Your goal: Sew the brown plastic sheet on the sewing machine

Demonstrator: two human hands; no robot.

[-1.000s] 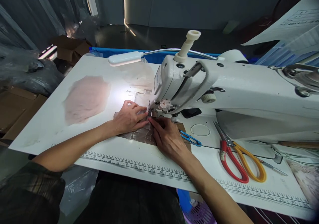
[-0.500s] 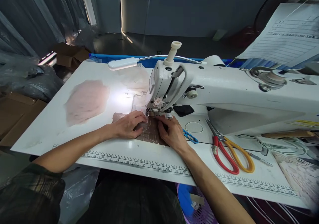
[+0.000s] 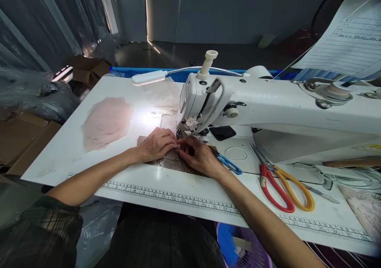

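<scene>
My left hand (image 3: 158, 144) and my right hand (image 3: 198, 155) meet just in front of the needle area of a white sewing machine (image 3: 190, 101). Both are closed, fingertips pinched together on a small piece of thin, pale fabric (image 3: 172, 154), mostly hidden by the fingers. Under the hands lies a flat, shiny brown sheet (image 3: 166, 164) on the machine bed. Close to my right hand is a blue thread snipper or cutter (image 3: 229, 164); its far end is partly covered by the hand.
Sheer pink fabric (image 3: 107, 123) lies on the white table's left side. Scissors with red and yellow handles (image 3: 284, 186) rest at right, near a dark flat object (image 3: 222, 133). A lamp (image 3: 149, 78) lights the needle area. A printed ruler (image 3: 175, 198) runs along the front edge.
My hands have come together; they were apart on either side of the brown sheet. My right hand has moved left, uncovering more of the blue tool. The view has shifted slightly.
</scene>
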